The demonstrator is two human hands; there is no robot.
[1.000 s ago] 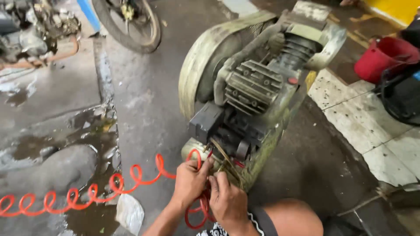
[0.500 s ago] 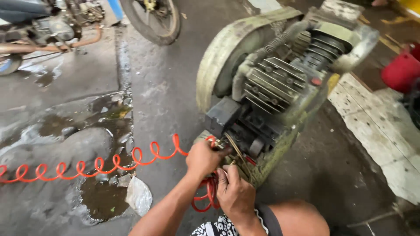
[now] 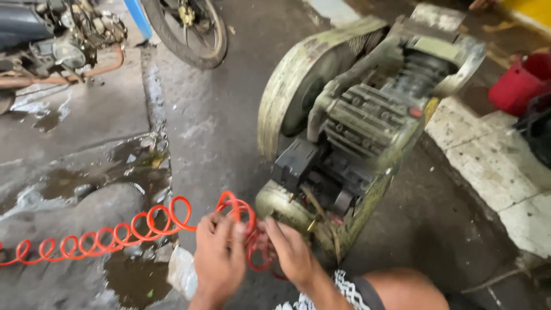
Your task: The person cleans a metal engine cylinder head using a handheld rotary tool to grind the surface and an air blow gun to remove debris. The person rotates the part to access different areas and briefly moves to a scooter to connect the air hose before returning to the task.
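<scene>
- Left hand (image 3: 220, 261) grasps coiled orange-red plastic air hose (image 3: 115, 234) lying across wet concrete floor (image 3: 189, 132).
- Right hand (image 3: 291, 252) pinches hose end beside worn pale-green metal air compressor (image 3: 350, 126).

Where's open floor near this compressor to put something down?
Bare concrete lies between the motorcycle wheel and the compressor, and on the pale tiles beside it. Crowded where both hands, left hand and right hand, grip the red coiled hose; puddles beyond.

Soft daylight, wet-floor glare, slight motion blur, edges stretched.
</scene>
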